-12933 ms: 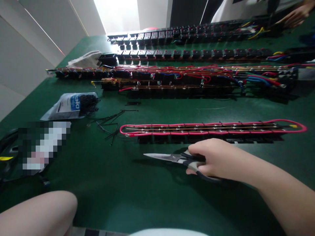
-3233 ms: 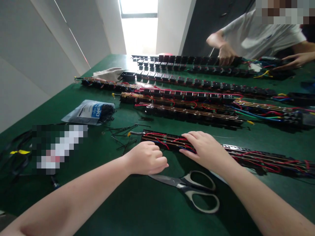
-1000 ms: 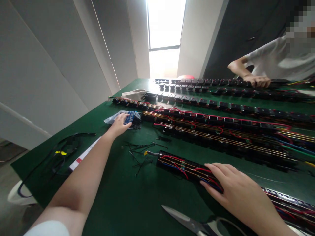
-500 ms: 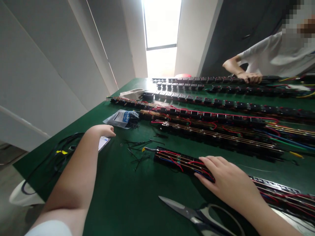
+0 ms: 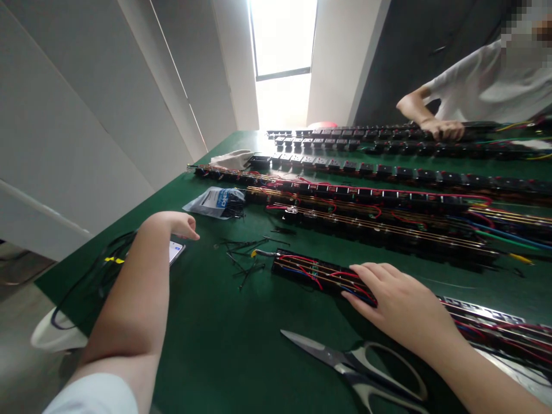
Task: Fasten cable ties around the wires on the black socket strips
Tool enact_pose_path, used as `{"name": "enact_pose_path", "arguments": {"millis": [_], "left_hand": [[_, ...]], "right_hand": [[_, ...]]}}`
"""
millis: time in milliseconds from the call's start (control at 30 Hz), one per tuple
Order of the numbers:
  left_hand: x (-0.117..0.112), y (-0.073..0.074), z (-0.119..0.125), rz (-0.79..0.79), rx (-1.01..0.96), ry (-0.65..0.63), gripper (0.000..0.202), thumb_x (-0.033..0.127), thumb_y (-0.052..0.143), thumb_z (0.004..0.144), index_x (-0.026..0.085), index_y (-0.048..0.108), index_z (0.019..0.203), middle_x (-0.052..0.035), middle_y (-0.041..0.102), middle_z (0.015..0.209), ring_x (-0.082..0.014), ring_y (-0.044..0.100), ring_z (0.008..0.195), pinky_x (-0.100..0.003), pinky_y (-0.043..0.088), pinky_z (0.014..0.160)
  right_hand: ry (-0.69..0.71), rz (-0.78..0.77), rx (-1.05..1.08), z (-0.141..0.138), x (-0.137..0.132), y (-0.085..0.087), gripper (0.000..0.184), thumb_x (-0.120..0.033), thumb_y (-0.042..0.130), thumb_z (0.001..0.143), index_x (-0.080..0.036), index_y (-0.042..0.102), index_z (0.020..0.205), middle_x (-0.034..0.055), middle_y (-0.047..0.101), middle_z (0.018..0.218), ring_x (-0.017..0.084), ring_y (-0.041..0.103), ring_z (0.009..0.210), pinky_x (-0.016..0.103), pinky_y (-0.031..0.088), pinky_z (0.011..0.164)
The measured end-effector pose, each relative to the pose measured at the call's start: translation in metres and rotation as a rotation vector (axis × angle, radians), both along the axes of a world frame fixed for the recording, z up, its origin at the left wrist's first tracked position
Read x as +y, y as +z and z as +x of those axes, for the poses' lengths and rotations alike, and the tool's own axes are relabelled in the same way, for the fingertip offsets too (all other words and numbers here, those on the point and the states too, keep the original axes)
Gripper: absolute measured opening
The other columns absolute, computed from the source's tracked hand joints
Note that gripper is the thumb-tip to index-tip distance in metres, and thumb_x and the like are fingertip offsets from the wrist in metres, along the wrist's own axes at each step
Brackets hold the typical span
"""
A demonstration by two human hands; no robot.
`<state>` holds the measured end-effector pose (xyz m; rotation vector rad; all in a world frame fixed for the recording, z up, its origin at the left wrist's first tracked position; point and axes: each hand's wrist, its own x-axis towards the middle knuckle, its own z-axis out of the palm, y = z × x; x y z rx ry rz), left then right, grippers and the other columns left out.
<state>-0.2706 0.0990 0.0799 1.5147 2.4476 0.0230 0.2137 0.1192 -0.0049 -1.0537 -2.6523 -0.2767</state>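
My right hand [image 5: 401, 299] grips a black power strip [image 5: 297, 267] across its top, thumb on the near side and fingers on the far side. Long brass-coloured bars and red and blue wires run along this strip, and a grey lead with a yellow tip sticks out of its left end. My left hand [image 5: 184, 225] hangs bent at the wrist beside a phone [image 5: 176, 250], fingers curled in; what lies under them is hidden. Black cable ties [image 5: 244, 253] are scattered between my hands. Scissors [image 5: 340, 363] lie partly open just below the held strip.
Several more strips [image 5: 371, 202] lie in rows across the green table [image 5: 224, 345]. A clear bag of black ties [image 5: 218, 202] and a pale glove-like cloth [image 5: 230, 160] sit farther back. Black cables [image 5: 116, 253] coil at the left edge. A co-worker's hand [image 5: 444, 129] rests on a far strip.
My left hand has turned slightly, so its thumb and finger show more below the wrist. The view has shifted a little. My right hand keeps its hold on the strip.
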Motion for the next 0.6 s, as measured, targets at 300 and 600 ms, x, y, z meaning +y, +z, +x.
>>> {"name": "enact_pose_path", "arguments": {"millis": [300, 600], "left_hand": [[-0.017, 0.036, 0.12, 0.127, 0.052, -0.424, 0.033, 0.052, 0.046, 0.094, 0.025, 0.066, 0.097, -0.0045, 0.072, 0.091, -0.0225, 0.067, 0.079, -0.029, 0.046, 0.063], [-0.027, -0.071, 0.184, 0.59, 0.022, -0.763, 0.046, 0.057, 0.047, 0.099, 0.017, 0.06, 0.118, -0.011, 0.069, 0.119, -0.0268, 0.064, 0.11, -0.04, 0.053, 0.088]], "right_hand": [[-0.009, -0.019, -0.003, 0.0, 0.001, 0.0, 0.046, -0.052, 0.049, 0.097, -0.014, 0.07, 0.112, 0.0141, 0.075, 0.105, 0.03, 0.07, 0.089, 0.042, 0.056, 0.07], [-0.033, -0.038, -0.057, -0.002, -0.004, 0.002, 0.045, -0.05, 0.051, 0.096, -0.013, 0.069, 0.114, 0.0146, 0.075, 0.107, 0.03, 0.069, 0.091, 0.041, 0.053, 0.071]]}}
